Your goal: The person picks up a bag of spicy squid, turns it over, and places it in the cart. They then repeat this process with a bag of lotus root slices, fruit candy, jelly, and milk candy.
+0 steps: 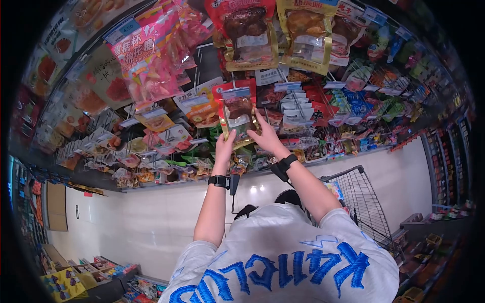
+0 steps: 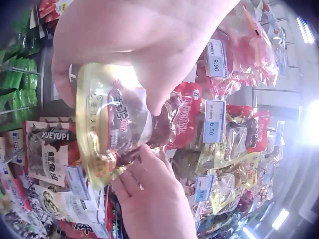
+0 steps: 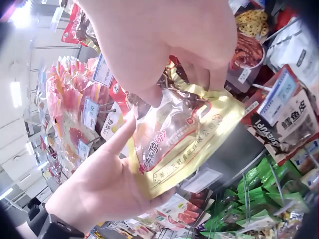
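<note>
My left hand point(image 1: 225, 147) and right hand point(image 1: 268, 139) each grip one side of a red-and-gold food packet point(image 1: 239, 108), thumbs against its near face. Packet located before me, near hanging packets point(image 1: 305, 41).

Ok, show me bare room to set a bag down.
Bare floor runs between the rack and the person's shirt; more lies between the cart and the right-hand shelves. The rack is crowded, with packs hanging close together behind the held bag.
</note>
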Demonstrator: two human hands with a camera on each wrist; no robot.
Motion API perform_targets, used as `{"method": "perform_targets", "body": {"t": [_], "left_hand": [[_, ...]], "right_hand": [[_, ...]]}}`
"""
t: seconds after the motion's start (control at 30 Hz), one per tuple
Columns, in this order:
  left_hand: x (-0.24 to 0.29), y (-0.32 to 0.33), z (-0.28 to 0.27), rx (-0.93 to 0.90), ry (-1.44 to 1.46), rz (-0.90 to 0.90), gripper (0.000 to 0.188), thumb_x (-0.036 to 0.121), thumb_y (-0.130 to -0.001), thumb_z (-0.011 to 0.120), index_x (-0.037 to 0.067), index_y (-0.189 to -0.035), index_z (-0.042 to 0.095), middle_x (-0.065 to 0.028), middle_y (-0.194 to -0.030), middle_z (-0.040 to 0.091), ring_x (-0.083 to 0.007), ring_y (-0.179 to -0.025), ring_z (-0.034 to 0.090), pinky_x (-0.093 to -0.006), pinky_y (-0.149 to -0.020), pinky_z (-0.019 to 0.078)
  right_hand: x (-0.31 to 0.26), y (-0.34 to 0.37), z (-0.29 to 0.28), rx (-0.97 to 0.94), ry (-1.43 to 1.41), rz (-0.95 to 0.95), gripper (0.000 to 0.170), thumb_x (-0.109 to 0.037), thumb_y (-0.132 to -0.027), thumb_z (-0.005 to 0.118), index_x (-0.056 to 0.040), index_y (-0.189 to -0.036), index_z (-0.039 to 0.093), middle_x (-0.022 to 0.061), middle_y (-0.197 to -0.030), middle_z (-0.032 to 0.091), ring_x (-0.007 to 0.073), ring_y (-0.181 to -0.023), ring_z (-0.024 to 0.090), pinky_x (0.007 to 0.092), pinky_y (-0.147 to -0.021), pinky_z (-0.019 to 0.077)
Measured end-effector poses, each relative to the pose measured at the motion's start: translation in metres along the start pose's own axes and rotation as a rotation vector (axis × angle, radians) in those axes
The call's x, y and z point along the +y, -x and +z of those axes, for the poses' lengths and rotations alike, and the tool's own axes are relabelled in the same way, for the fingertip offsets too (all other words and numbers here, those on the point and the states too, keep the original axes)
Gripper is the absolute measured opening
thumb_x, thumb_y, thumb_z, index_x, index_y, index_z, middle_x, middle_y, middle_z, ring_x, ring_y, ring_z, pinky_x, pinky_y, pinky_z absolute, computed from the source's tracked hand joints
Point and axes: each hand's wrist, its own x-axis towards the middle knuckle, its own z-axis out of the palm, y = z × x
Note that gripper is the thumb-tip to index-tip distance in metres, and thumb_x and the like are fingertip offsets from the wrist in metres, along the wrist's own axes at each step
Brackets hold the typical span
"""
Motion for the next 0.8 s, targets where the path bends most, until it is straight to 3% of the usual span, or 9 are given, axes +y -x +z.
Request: {"method": "perform_targets", "body": {"t": [0.03,0.07,0.17,0.3,0.33,0.4,0.43,0.57,0.8], "left_hand": [[0.010,0.013,-0.001,0.000,-0.022,-0.182,0.043,0.037,-0.092,0.067,0.004,-0.117,0.057,-0.0017,-0.100,0.064,-0.0079,-0.084,0.057,-0.0230,-0.067,0.0458],[0.003,0.014,0.000,-0.012,-0.026,-0.195,0.043,0.037,-0.092,0.067,0.004,-0.117,0.057,-0.0017,-0.100,0.064,-0.0079,-0.084,0.057,-0.0230,-0.067,0.0458],[-0.023,0.016,-0.003,0.072,0.084,-0.141,0.063,0.029,-0.091,0.068,0.010,-0.141,0.034,-0.0103,-0.132,0.055,-0.0169,-0.113,0.054,-0.0317,-0.085,0.0473],[-0.040,0.039,0.010,0.262,0.127,-0.198,0.061,0.024,-0.091,0.067,0.011,-0.140,0.034,-0.0115,-0.140,0.048,-0.0188,-0.116,0.054,-0.0342,-0.085,0.0494],[-0.046,0.044,0.011,0.237,0.114,-0.211,0.061,0.024,-0.091,0.067,0.011,-0.140,0.034,-0.0115,-0.140,0.048,-0.0188,-0.116,0.054,-0.0342,-0.085,0.0494],[-0.059,0.055,0.016,0.088,0.106,-0.285,0.056,0.024,-0.091,0.067,0.012,-0.138,0.038,-0.0106,-0.136,0.051,-0.0173,-0.114,0.055,-0.0325,-0.083,0.0500],[-0.065,0.061,0.021,0.065,0.130,-0.303,0.047,0.022,-0.090,0.069,0.009,-0.129,0.048,-0.0065,-0.120,0.058,-0.0136,-0.099,0.059,-0.0276,-0.075,0.0508],[-0.082,0.078,0.052,-0.122,-0.007,-0.408,0.033,0.024,-0.091,0.066,0.010,-0.119,0.057,-0.0023,-0.104,0.063,-0.0135,-0.094,0.061,-0.0294,-0.075,0.0510],[-0.105,0.110,0.134,-0.457,-0.217,-0.545,0.034,0.026,-0.091,0.067,0.010,-0.119,0.057,-0.0019,-0.105,0.061,-0.0156,-0.099,0.062,-0.0342,-0.084,0.0512]], "right_hand": [[0.003,0.002,-0.001,0.009,0.001,0.009,0.084,-0.022,-0.086,0.068,-0.0140,-0.155,0.019,0.0273,-0.136,0.050,0.0397,-0.118,0.056,0.0407,-0.101,0.0424],[0.006,0.007,-0.001,0.005,0.027,-0.008,0.085,-0.023,-0.085,0.069,-0.0118,-0.154,0.020,0.0263,-0.140,0.047,0.0375,-0.124,0.052,0.0395,-0.103,0.0402],[0.014,0.025,0.000,-0.026,0.081,-0.014,0.086,-0.026,-0.084,0.072,-0.0065,-0.153,0.023,0.0247,-0.147,0.041,0.0332,-0.134,0.044,0.0374,-0.107,0.0372],[0.021,0.065,-0.004,-0.052,0.035,0.089,0.080,-0.028,-0.083,0.072,-0.0074,-0.150,0.033,0.0226,-0.138,0.053,0.0315,-0.129,0.051,0.0362,-0.103,0.0418],[0.009,0.078,-0.013,-0.084,0.033,0.204,0.075,-0.028,-0.083,0.072,-0.0067,-0.147,0.038,0.0211,-0.137,0.054,0.0287,-0.126,0.054,0.0352,-0.102,0.0428],[0.056,0.107,-0.007,-0.032,0.013,0.103,0.069,-0.029,-0.084,0.071,-0.0065,-0.143,0.044,0.0203,-0.136,0.055,0.0270,-0.120,0.058,0.0352,-0.099,0.0453],[0.062,0.124,-0.012,-0.034,-0.031,0.189,0.064,-0.031,-0.085,0.070,-0.0058,-0.140,0.048,0.0201,-0.134,0.057,0.0267,-0.117,0.059,0.0359,-0.098,0.0462],[0.088,0.182,-0.044,-0.043,-0.037,0.422,0.062,-0.031,-0.087,0.070,-0.0052,-0.139,0.049,0.0188,-0.134,0.057,0.0284,-0.117,0.059,0.0361,-0.100,0.0454],[0.179,0.340,-0.123,0.311,-0.124,0.746,0.059,-0.029,-0.086,0.070,0.0013,-0.133,0.054,0.0222,-0.129,0.060,0.0339,-0.120,0.058,0.0378,-0.102,0.0456]]}}
